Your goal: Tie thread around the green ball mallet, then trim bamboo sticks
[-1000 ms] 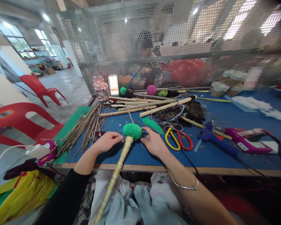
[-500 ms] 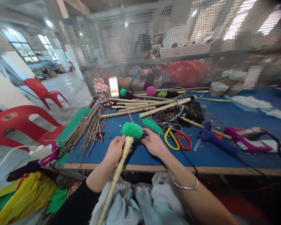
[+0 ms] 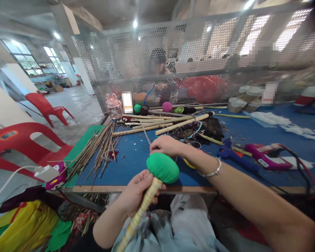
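The rounded head [image 3: 162,168] is matt green cloth, stretched smooth; its shaft [image 3: 138,215] has a ridged, pale-yellow wrapping. The bracelet [image 3: 212,170] is polished metal, the near chair [image 3: 46,140] smooth red plastic — faintly glossy. Twigs [image 3: 96,152] look rough, woody — the table [image 3: 131,157] matt blue.

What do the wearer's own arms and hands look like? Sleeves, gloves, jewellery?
Left hand: no glove; plain black sleeve ending on the forearm. Right hand: no glove, no sleeve in view on that side; slim, rounded silver bangle above the wrist. No cables or markings visible on either arm.
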`<action>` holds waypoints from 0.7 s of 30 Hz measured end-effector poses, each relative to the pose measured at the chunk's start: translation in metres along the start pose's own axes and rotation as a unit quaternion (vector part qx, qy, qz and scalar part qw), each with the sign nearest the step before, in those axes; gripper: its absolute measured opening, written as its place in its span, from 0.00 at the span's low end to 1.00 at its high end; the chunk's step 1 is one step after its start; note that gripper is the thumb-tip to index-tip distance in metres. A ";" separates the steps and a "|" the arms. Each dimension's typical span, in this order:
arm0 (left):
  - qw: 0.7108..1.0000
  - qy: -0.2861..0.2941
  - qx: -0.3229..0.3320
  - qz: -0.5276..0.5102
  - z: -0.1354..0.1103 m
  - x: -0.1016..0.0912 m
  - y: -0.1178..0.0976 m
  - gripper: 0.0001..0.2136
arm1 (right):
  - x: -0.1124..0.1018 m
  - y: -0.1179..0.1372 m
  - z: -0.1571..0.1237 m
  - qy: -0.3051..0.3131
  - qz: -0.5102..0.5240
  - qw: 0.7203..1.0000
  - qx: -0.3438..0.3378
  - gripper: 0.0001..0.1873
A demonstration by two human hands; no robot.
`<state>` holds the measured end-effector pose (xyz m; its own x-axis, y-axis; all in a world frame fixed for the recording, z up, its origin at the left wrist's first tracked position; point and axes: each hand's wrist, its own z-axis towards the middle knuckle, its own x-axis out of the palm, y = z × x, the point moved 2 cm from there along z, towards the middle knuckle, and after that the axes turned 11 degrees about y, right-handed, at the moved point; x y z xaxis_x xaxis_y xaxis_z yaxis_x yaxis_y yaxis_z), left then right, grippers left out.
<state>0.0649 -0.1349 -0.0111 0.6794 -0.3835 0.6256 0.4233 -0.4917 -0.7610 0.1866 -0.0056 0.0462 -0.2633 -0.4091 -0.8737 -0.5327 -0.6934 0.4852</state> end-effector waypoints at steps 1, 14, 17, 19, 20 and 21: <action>1.000 -0.011 -0.005 0.028 0.003 0.000 0.003 0.14 | -0.007 0.012 0.004 0.015 -0.023 1.000 -0.014 0.04; 0.981 -0.132 0.130 0.063 -0.007 -0.016 -0.029 0.14 | 0.032 0.054 -0.072 -0.206 0.075 0.975 0.038 0.15; 0.987 -0.112 0.110 0.021 -0.007 -0.009 -0.027 0.15 | 0.063 0.041 -0.072 -0.239 0.246 0.936 0.082 0.15; 0.992 -0.087 0.094 -0.006 -0.009 -0.006 -0.024 0.14 | 0.078 0.032 -0.067 -0.209 0.350 0.911 0.064 0.14; 0.994 -0.070 0.086 -0.020 -0.011 -0.005 -0.023 0.14 | 0.081 0.027 -0.063 -0.179 0.381 0.906 0.036 0.13; 0.995 -0.050 0.077 -0.033 -0.013 -0.003 -0.020 0.14 | 0.081 0.021 -0.058 -0.145 0.392 0.909 0.004 0.14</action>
<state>0.0465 -0.1334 0.0046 0.7002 -0.2713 0.6603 0.5504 -0.3840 -0.7414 0.2006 -0.0877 -0.0119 -0.7645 -0.6007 -0.2338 -0.0965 -0.2520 0.9629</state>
